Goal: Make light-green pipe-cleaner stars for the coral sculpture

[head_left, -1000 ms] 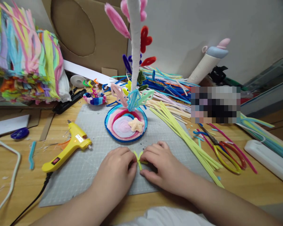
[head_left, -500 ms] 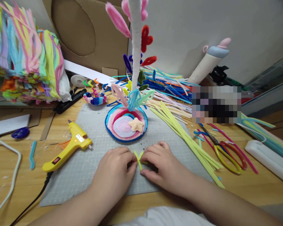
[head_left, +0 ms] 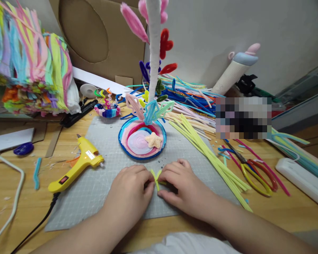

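Between my hands, low over the grey cutting mat (head_left: 100, 197), is a small yellow-green pipe cleaner (head_left: 157, 180) bent into a branching shape. My left hand (head_left: 132, 190) pinches it from the left, fingers curled. From the other side my right hand (head_left: 178, 183) grips it between thumb and fingers. Parts of the piece are hidden behind my fingertips. Just beyond my hands sits a round pipe-cleaner base (head_left: 140, 141) in blue, pink and white, bearing a beige star (head_left: 153, 140). A white wrapped stem (head_left: 154, 53) with fuzzy petals rises behind it.
A yellow glue gun (head_left: 82, 164) lies on the left, its cord trailing forward. Yellow-green pipe cleaners (head_left: 209, 155) and scissors (head_left: 250, 171) lie on the right. Bundled pipe cleaners (head_left: 29, 63) are stacked back left. A white power strip (head_left: 302, 180) is at far right.
Both hands keep the same hold on the yellow-green pipe cleaner. The view has shifted very slightly; nothing else has visibly moved.
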`<state>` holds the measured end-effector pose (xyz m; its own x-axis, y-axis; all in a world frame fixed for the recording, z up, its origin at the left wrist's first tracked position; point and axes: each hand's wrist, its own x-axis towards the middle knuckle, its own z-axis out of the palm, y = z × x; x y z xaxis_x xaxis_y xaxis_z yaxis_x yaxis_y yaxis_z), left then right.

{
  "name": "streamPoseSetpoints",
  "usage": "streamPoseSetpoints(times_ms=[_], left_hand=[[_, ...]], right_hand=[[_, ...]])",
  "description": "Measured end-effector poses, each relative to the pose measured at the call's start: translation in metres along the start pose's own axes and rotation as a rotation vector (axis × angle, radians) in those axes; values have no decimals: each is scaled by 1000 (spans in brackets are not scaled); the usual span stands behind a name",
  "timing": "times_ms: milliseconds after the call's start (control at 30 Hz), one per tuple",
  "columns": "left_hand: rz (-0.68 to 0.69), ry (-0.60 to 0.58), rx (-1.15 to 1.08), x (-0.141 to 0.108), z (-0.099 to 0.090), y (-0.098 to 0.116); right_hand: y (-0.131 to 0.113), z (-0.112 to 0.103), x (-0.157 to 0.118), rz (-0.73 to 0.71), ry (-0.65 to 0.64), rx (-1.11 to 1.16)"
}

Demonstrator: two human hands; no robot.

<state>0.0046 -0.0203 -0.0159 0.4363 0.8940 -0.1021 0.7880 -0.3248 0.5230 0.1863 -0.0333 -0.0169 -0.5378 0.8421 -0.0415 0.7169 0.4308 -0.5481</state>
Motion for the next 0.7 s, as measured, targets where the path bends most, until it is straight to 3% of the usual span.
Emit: streamPoseSetpoints(times_ms=[700], left_hand=[[32, 12, 12, -1, 1, -1]], right_hand=[[0, 0, 3, -10, -13, 6]])
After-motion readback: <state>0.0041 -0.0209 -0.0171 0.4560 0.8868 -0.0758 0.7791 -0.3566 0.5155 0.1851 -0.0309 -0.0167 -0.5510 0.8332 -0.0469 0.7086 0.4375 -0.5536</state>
